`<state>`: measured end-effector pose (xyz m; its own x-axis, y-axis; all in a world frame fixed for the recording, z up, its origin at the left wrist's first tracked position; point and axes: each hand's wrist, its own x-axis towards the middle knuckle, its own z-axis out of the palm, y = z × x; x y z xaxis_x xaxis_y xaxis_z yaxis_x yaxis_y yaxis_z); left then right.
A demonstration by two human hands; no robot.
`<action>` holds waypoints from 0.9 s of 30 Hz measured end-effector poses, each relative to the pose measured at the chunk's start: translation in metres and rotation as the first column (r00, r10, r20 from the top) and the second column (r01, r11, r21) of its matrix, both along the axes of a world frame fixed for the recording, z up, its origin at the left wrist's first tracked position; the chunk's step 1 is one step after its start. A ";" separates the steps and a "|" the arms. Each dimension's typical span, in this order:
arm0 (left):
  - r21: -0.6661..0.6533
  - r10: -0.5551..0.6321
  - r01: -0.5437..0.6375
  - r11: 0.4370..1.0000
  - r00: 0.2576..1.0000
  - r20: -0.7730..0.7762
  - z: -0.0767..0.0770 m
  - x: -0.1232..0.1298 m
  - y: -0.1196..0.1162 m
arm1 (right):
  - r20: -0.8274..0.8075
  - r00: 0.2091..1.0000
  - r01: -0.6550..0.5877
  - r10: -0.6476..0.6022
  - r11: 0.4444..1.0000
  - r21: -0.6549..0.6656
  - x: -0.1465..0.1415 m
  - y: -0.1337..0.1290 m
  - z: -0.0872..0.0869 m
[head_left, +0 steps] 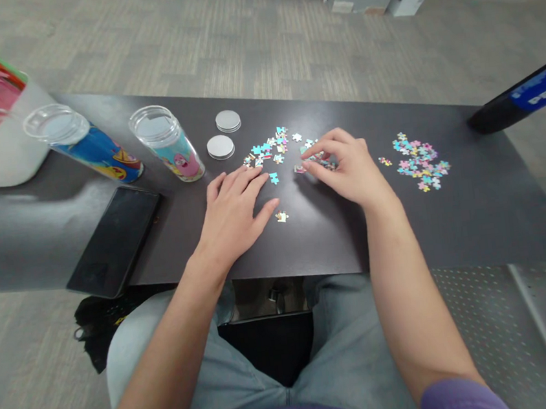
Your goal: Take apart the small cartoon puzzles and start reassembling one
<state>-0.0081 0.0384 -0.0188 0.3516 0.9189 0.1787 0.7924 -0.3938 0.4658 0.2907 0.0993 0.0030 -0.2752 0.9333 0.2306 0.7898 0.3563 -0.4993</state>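
My left hand (232,212) lies palm down on the dark table with its fingers stretched out. Its fingertips reach the edge of a loose cluster of jigsaw pieces (266,148). Near its index finger is a turquoise jigsaw piece (274,178), and a cream-coloured one (282,216) lies by the thumb. My right hand (347,164) is bent over other pieces, thumb and index finger drawn together at a small pinkish jigsaw piece (300,169). The palm and fingers partly cover the pieces beneath that hand.
A separate pile of pieces (422,161) lies to the right. On the left stand a pink-and-blue canister (180,152) and a blue canister (106,153), with round lids (221,146) and a phone (115,240) nearby. A dark Pepsi bottle (510,98) stands at the right edge.
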 end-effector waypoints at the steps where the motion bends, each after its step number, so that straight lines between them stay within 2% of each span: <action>1: 0.001 -0.011 0.011 1.000 1.000 -0.003 -0.001 0.000 0.000 | -0.020 0.999 0.049 -0.049 0.999 0.010 0.007 0.002 -0.002; 3: 0.004 -0.041 0.041 0.999 0.999 -0.017 -0.002 0.001 0.000 | -0.050 0.991 0.121 -0.121 0.993 0.006 0.020 0.007 -0.006; 6: 0.016 -0.061 0.062 0.998 0.997 -0.054 -0.003 0.001 -0.001 | -0.056 0.986 0.158 -0.160 0.987 -0.031 0.031 0.011 -0.012; 10: 0.013 -0.028 0.029 1.000 0.997 -0.076 -0.003 0.001 -0.001 | -0.033 0.987 0.157 -0.159 0.986 -0.056 0.041 0.011 -0.017; 17: 0.032 0.011 -0.011 0.999 1.000 -0.002 -0.009 -0.002 -0.001 | -0.044 0.992 0.113 -0.119 0.986 -0.124 0.063 0.009 -0.021; 21: 0.037 0.011 -0.011 0.999 1.000 -0.006 -0.013 -0.004 0.000 | -0.059 0.992 0.100 -0.108 0.987 -0.123 0.067 0.010 -0.026; 27: 0.020 -0.007 0.008 1.000 1.000 -0.024 -0.012 -0.007 0.002 | -0.033 0.980 0.192 -0.195 0.977 -0.092 0.055 0.013 -0.025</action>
<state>-0.0146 0.0400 -0.0311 0.3630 0.9125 0.1888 0.8004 -0.4091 0.4382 0.3456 0.1122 -0.0221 -0.0794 0.9851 0.1525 0.8174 0.1519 -0.5557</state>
